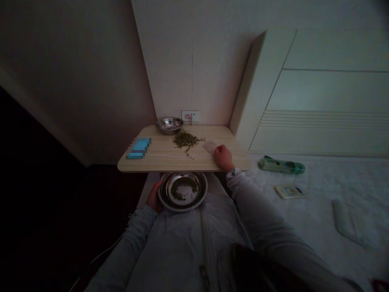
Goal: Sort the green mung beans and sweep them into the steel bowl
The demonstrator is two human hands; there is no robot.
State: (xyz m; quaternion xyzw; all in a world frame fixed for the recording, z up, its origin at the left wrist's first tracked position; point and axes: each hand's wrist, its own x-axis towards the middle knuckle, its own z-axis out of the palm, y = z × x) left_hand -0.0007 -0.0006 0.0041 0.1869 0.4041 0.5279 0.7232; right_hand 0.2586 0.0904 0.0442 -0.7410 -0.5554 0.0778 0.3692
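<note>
Steel round bowl (186, 196), green grains (178, 190) inside, left hand (154, 198) tight on rim, right hand (224, 157) fisted over woodgrain tabletop (164, 163)

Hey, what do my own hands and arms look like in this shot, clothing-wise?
Your left hand and right hand look bare, with no gloves visible. A long, pale grey fabric left sleeve and matching right sleeve reach the wrists, softly creased. I see no markings, though the light is dim.
</note>
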